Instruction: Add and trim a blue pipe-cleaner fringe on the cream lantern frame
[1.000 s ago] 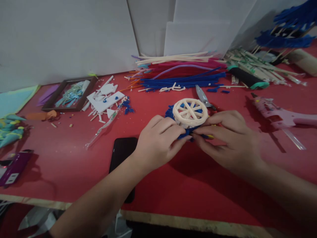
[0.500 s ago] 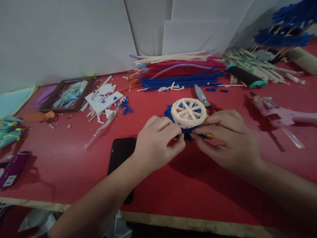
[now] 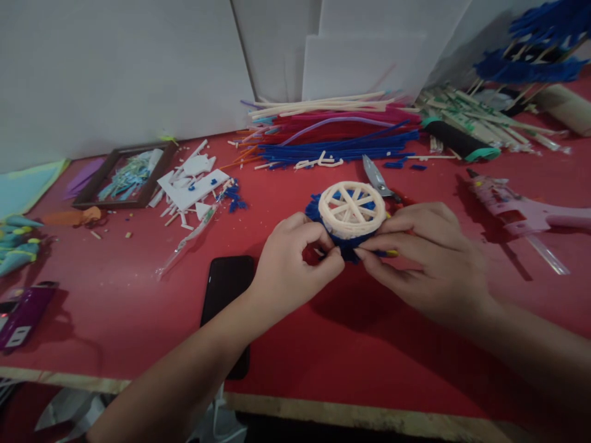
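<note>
Between my hands is a round craft piece: a cream spoked wheel (image 3: 353,232) on top and a fuzzy blue pipe-cleaner base (image 3: 314,208) below it. My left hand (image 3: 295,258) pinches the blue edge at the front left with thumb and forefinger. On the right, my right hand (image 3: 425,258) has its fingertips closed on the same blue edge. Scissors (image 3: 377,178) lie behind the piece, blades pointing away, their handles partly hidden by my right hand.
A pink glue gun (image 3: 517,209) lies to the right. Behind are bundled pipe cleaners (image 3: 341,138), a black roll (image 3: 455,138) and wrapped sticks (image 3: 471,114). A phone (image 3: 226,289) lies by my left forearm, with white scraps (image 3: 189,191) and a brown frame (image 3: 83,200) beyond.
My left thumb and forefinger have shifted slightly along the blue edge, and the gap between them has opened up. The right hand and the craft piece have hardly moved.
</note>
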`<move>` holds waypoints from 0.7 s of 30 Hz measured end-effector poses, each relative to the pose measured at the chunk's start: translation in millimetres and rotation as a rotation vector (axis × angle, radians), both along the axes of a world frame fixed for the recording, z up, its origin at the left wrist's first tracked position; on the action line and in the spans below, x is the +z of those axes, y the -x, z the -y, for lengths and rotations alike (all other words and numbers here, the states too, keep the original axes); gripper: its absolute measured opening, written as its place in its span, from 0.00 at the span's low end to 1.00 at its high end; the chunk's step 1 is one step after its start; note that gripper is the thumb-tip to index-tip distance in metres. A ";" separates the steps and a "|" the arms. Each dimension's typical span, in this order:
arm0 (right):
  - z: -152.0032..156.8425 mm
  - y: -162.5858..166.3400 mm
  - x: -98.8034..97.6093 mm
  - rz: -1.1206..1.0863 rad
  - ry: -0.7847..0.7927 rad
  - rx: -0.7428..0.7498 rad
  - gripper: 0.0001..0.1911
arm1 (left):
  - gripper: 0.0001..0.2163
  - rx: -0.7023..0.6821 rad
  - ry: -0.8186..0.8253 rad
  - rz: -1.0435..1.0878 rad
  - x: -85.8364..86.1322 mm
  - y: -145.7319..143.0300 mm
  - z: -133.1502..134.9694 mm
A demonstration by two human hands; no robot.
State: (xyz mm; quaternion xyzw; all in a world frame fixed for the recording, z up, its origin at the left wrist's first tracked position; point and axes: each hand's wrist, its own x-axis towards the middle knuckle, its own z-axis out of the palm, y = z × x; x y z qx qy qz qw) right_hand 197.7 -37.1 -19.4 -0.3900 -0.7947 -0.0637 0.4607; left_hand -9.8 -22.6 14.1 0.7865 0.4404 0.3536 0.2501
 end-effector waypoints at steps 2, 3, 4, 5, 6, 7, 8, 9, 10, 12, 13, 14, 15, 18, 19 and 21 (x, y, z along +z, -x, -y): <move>-0.2 -1.5 0.5 0.009 -0.004 0.002 0.06 | 0.08 0.004 -0.026 -0.007 -1.5 -0.2 0.2; -0.2 -2.5 0.9 0.018 -0.004 0.005 0.06 | 0.08 0.006 -0.046 -0.014 -2.4 -0.2 0.4; -0.2 -3.4 1.4 0.026 -0.005 0.011 0.06 | 0.08 0.007 -0.069 -0.019 -3.2 -0.2 0.5; -0.2 -4.2 2.1 0.031 -0.005 0.024 0.06 | 0.08 0.008 -0.088 -0.021 -3.9 -0.1 0.7; 0.0 -4.7 2.9 0.037 -0.004 0.044 0.06 | 0.07 0.007 -0.101 -0.018 -4.5 -0.1 0.9; 0.3 -4.9 3.8 0.044 0.000 0.066 0.05 | 0.07 0.005 -0.104 -0.014 -4.8 0.0 1.0; 0.7 -4.8 4.7 0.051 0.006 0.086 0.04 | 0.07 0.004 -0.104 -0.010 -5.0 0.0 1.1; 1.2 -4.4 5.7 0.056 0.009 0.099 0.03 | 0.07 0.004 -0.099 -0.008 -5.1 0.1 1.2; 1.7 -3.9 6.5 0.063 0.013 0.108 0.03 | 0.07 0.003 -0.095 -0.009 -5.1 0.1 1.3; 2.9 -2.8 7.7 0.072 0.022 0.110 0.02 | 0.06 -0.003 -0.096 -0.014 -5.3 0.1 1.4; 3.6 -2.4 7.8 0.074 0.027 0.108 0.02 | 0.06 -0.008 -0.105 -0.013 -5.6 0.2 1.4; 4.3 -2.1 7.8 0.075 0.035 0.108 0.02 | 0.06 -0.012 -0.115 -0.009 -5.9 0.4 1.4; 5.1 -1.9 7.4 0.078 0.043 0.112 0.02 | 0.07 -0.016 -0.125 -0.005 -6.3 0.7 1.4; 7.4 -1.7 5.9 0.078 0.063 0.134 0.04 | 0.06 -0.024 -0.136 -0.003 -7.2 1.8 1.5; 8.0 -1.6 5.4 0.073 0.064 0.143 0.05 | 0.06 -0.025 -0.134 -0.004 -7.3 2.1 1.5; 8.7 -1.6 4.9 0.067 0.059 0.154 0.06 | 0.05 -0.022 -0.134 -0.006 -7.3 2.6 1.6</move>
